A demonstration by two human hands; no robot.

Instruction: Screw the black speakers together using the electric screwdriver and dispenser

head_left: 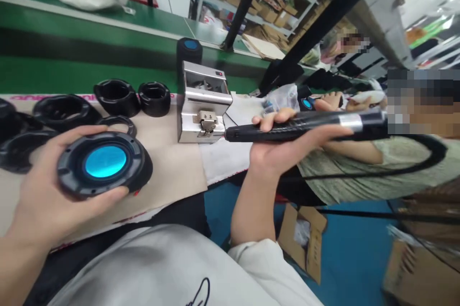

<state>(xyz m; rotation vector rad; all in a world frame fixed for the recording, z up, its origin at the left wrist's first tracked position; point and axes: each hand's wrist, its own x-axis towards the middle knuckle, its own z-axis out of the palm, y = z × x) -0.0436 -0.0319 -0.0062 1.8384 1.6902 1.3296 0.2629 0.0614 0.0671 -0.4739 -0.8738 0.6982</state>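
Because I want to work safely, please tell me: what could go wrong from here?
The screwdriver in the right hand has its tip right at the metal feeder, so it might knock the feeder. The round black part is held by the left hand alone and could slip onto the black rings. The cord hangs loose and might snag.

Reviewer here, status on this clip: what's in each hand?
Left hand gripping round black part, blue center. Right hand gripping electric screwdriver, tip at silver screw feeder. Co-worker's hand just beyond.
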